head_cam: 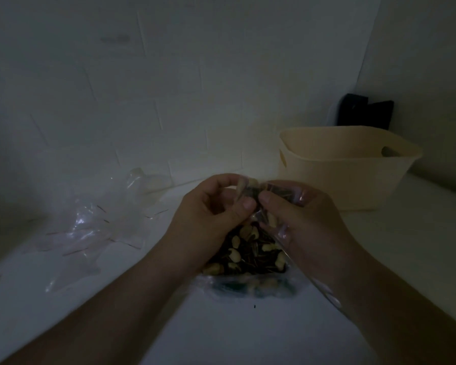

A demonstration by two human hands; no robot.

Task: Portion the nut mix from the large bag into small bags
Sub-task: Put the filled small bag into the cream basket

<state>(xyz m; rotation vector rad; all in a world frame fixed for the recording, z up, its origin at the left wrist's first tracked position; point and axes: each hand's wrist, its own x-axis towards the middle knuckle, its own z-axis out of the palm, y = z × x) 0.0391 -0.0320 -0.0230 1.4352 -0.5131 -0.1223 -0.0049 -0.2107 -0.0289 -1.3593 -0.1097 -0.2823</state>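
We see a clear bag of nut mix (248, 248) standing on the white table (221, 333), right in front. The left hand (211, 214) and the right hand (306, 219) both pinch its top. Empty small bags (90, 225) lie to the left. A cream basket (348, 164) sits behind, to the right.

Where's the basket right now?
In the head view the cream basket stands at the right rear of the table, against the wall, just beyond the right hand.
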